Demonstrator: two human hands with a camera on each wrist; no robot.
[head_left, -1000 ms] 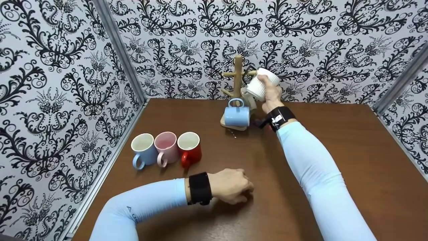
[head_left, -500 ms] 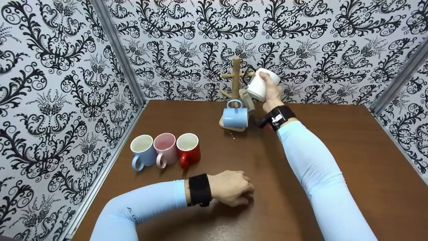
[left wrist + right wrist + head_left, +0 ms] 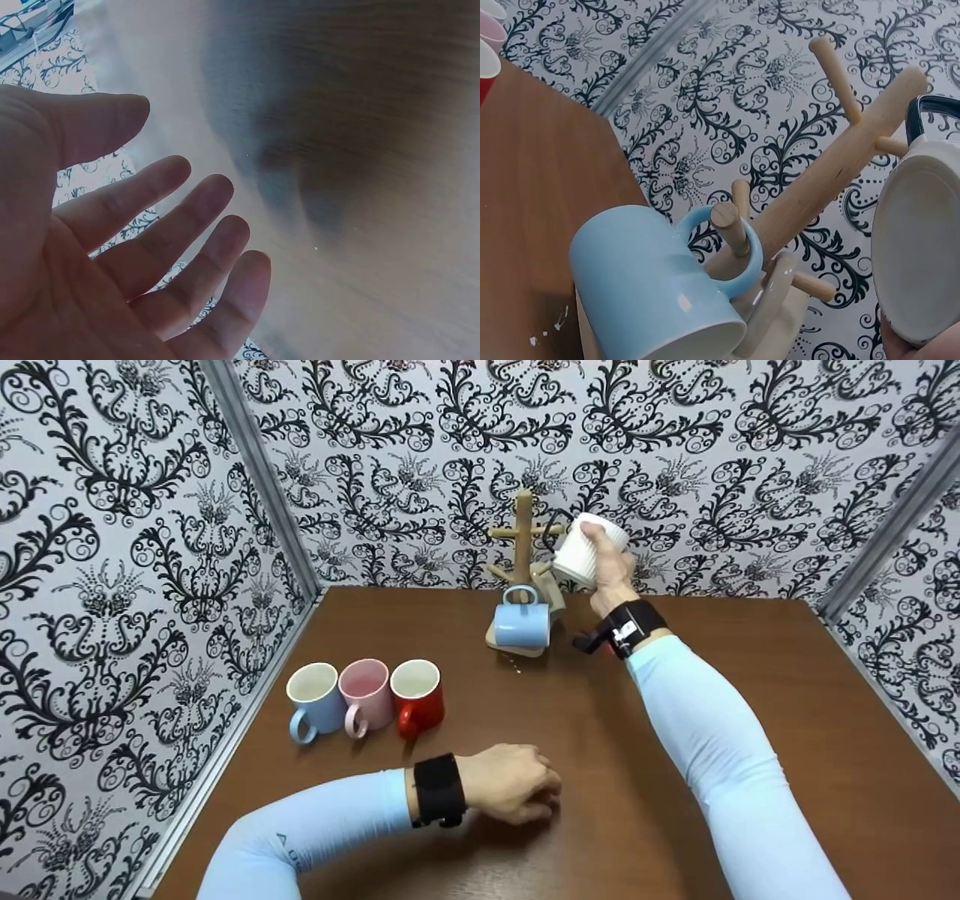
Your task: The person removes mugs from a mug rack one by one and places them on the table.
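My right hand (image 3: 615,570) grips a white ribbed mug (image 3: 589,547) with a dark handle (image 3: 934,107), tilted beside the upper right peg of a wooden mug tree (image 3: 523,540). In the right wrist view the dark handle overlaps that peg's end, and the mug's pale base faces the camera. A light blue mug (image 3: 522,625) hangs sideways by its handle on a lower front peg. Behind it sits a beige mug (image 3: 553,592), mostly hidden. My left hand (image 3: 510,784) rests low over the table, fingers loosely bent and holding nothing.
At the left of the brown table (image 3: 480,705) stand a light blue mug (image 3: 322,712), a pink mug (image 3: 373,706) and a red mug (image 3: 426,709), upright side by side. Patterned walls (image 3: 420,450) close off the back and sides.
The head view has shifted slightly. Relative to the mug tree, the white mug in my right hand has moved a little to the right. The left hand stays at its place on the table.
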